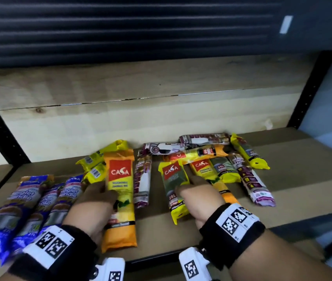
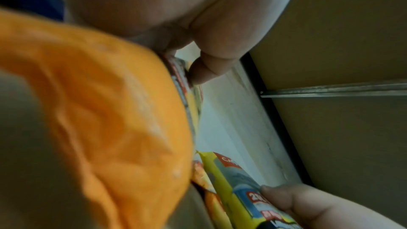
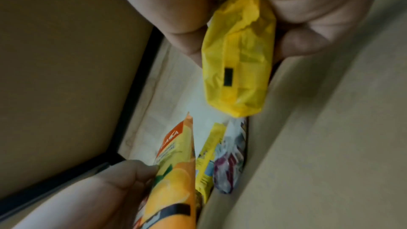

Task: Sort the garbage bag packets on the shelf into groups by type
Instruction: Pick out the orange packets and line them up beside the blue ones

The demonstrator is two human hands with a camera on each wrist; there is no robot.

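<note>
On shelf (image 1: 161, 230), hands hold orange packet (image 1: 120, 191), yellow packet (image 1: 176, 189).

Head looks down at shelf (image 1: 161, 230) — wrists close underneath.

Both forearms reach forward side by side, palms down, black wristbands with white marker tags on each wrist. Left hand (image 1: 92, 201) grips the orange Casa packet (image 1: 120, 191), fingers curled over its left edge, thumb underneath. Right hand (image 1: 199, 199) grips the yellow Casa 25L packet (image 1: 174, 185), thumb and fingers pinching its sides. Hands near each other, not touching.
</note>
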